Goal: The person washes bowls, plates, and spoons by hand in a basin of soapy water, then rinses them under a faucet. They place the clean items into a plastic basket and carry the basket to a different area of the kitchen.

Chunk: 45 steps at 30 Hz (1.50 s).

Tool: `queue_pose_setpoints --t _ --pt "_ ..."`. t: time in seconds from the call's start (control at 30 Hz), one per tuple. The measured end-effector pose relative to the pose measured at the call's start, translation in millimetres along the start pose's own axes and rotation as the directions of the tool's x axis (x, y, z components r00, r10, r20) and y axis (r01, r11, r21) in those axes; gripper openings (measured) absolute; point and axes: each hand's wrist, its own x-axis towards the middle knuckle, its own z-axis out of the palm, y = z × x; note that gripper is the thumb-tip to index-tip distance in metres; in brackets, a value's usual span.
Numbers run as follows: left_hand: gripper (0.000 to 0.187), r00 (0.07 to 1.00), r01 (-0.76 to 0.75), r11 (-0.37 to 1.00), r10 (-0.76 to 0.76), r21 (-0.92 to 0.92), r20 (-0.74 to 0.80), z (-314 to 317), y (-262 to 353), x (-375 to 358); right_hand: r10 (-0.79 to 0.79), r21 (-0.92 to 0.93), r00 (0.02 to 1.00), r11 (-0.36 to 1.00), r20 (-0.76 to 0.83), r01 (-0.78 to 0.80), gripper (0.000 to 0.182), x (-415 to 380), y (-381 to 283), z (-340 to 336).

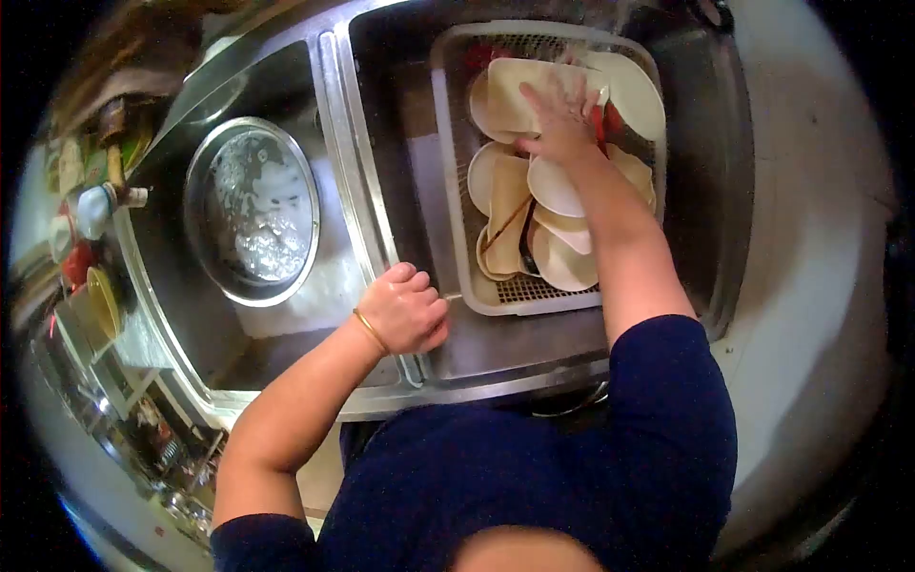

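Left hand [405,307]: hovering or resting near the near end of the divider [351,172], I cannot tell which; its fingers are curling together into a fist.
Right hand [564,116]: reaching to the far side, its fingers spreading apart over a rectangular dish [510,91]; whether they are touching it, I cannot tell.
Dishes [564,262]: lying, some overlapping, inside the white basket [534,308], which is sitting in the right compartment [477,351].
Basin [314,205]: standing in the left compartment [329,310], holding foamy water [272,214].
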Motion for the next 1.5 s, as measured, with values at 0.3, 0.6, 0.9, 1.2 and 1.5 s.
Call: queue_pose_setpoints --t 0.3,0.6,0.9,1.2,1.5 --pt "0.023 0.999 0.033 0.997 -0.035 0.065 0.04 -2 7 6 -0.055 0.095 0.975 0.992 -0.215 0.077 0.072 -6 14 24" --pt "0.038 0.861 0.509 0.844 -0.495 -0.169 0.12 14 31 48 0.255 0.196 0.967 0.947 0.018 -0.254 0.043 -113 58 -30" --pt "0.055 0.259 0.29 -0.46 -0.806 -0.839 0.531 133 -32 162 0.741 0.922 0.583 -0.13 0.335 -0.364 0.04 -134 60 63" --pt "0.054 0.279 0.668 0.085 -0.95 -0.739 0.143 123 -20 157 0.762 0.81 0.599 0.178 0.246 -0.558 0.039 -175 60 -18" --pt "0.023 0.332 -0.067 0.303 -0.892 -0.951 -0.307 4 -60 185 0.822 0.989 0.568 0.048 0.042 -0.142 0.033 -112 53 -148"
